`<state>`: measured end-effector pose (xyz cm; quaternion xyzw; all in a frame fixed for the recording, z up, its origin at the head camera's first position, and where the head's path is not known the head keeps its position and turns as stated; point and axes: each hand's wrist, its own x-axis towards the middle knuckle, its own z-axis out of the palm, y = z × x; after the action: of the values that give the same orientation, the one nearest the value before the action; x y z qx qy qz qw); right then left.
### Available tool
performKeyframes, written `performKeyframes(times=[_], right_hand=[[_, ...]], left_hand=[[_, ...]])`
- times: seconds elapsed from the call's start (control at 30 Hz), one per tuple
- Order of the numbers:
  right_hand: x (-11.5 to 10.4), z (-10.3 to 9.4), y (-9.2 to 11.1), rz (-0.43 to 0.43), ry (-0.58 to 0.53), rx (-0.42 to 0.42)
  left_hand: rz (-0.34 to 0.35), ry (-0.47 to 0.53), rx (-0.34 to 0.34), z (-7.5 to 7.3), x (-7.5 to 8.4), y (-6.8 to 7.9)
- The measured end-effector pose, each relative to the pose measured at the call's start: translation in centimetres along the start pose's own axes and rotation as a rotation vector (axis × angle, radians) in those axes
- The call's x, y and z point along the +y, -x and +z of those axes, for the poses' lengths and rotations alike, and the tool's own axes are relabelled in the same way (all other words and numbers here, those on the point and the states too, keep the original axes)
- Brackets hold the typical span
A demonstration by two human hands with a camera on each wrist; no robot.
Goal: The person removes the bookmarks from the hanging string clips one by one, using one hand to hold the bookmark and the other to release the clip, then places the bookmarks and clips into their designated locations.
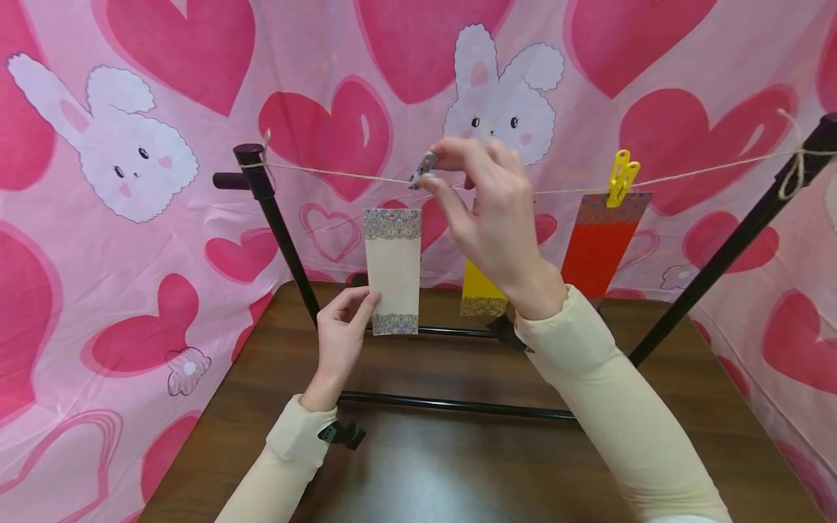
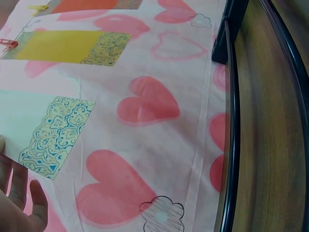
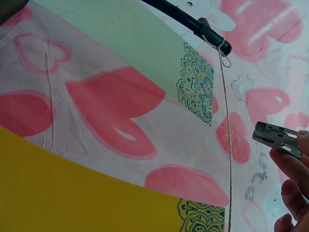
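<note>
A cream paper card (image 1: pixel 394 276) with patterned bands at top and bottom hangs upright from my left hand (image 1: pixel 340 327), which pinches its lower left edge between thumb and fingers. Its top edge sits just below a thin string (image 1: pixel 340 174). Above and to the right, my right hand (image 1: pixel 500 218) pinches a grey clothespin (image 1: pixel 423 171) between thumb and index finger, close by the string. The right wrist view shows the clothespin's free end apart from the string and the card. Behind my right hand hangs a yellow card (image 1: pixel 482 289), partly hidden.
The string runs between two black posts (image 1: pixel 281 225) of a frame on a brown wooden table (image 1: pixel 418 465). A yellow clothespin (image 1: pixel 621 181) holds a red card (image 1: pixel 596 254) on it; a red clip (image 2: pixel 8 43) holds the yellow card. A pink heart-and-rabbit cloth (image 1: pixel 405 131) hangs behind.
</note>
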<state>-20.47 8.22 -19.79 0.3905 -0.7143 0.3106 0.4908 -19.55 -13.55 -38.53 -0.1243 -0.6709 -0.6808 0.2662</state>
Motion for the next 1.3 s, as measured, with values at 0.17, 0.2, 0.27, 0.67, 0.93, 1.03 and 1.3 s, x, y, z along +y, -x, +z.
performKeyframes(times=[0.17,0.2,0.27,0.67,0.93,1.03,1.3], right_hand=[[-0.2,-0.4,0.4,-0.021,-0.01,-0.008],[-0.3,-0.6,0.5,-0.024,-0.01,-0.011],[-0.4,-0.8,0.7,-0.025,-0.012,-0.013],[-1.0,-2.3,2.1,-0.009,-0.024,-0.004],[-1.1,-3.2,3.7,0.045,-0.003,-0.035],[-1.1,-3.5,4.4,0.062,0.015,-0.059],[-0.9,-4.1,6.2,0.106,0.012,-0.057]], left_hand=[[0.01,0.001,0.004,-0.1,0.0,0.4],[0.011,0.002,0.004,-0.1,0.0,0.4],[0.013,0.008,0.001,-0.2,0.0,0.5],[-0.001,-0.014,-0.011,-0.8,-0.5,1.4],[-0.005,-0.004,-0.033,-1.1,-0.9,1.8],[-0.012,-0.006,-0.041,-1.2,-0.9,2.1],[-0.033,-0.032,-0.068,-1.4,-1.0,2.7]])
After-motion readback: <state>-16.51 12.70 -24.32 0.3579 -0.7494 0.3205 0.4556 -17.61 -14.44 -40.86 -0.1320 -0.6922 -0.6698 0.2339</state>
